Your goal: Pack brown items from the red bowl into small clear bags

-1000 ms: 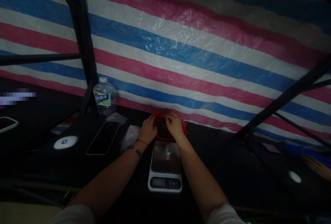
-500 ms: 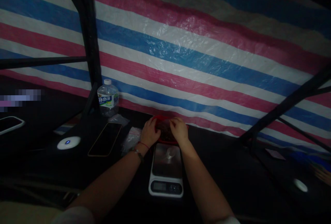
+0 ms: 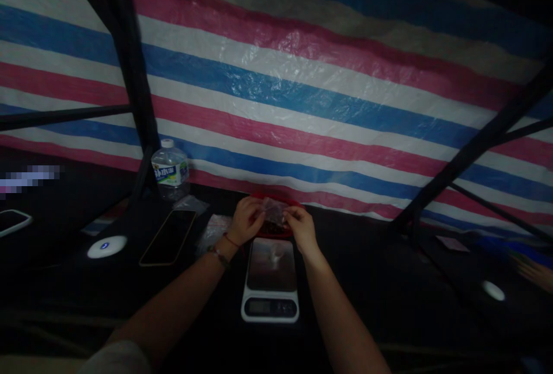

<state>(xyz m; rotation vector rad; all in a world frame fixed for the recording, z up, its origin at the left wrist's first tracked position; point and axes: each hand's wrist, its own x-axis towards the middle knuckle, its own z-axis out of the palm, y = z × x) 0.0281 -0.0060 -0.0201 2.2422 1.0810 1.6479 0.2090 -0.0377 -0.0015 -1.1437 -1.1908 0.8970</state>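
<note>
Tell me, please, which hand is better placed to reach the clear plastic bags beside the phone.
Probably the left hand: the clear plastic bags lie nearest to it. The right hand is farther, at the other side of the red container. Both seem to hold a small bag, so the left should first let go.

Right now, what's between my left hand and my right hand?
The head view shows a clear plastic bag there, held by your left hand and right hand, over the red container and its dark contents.
</note>
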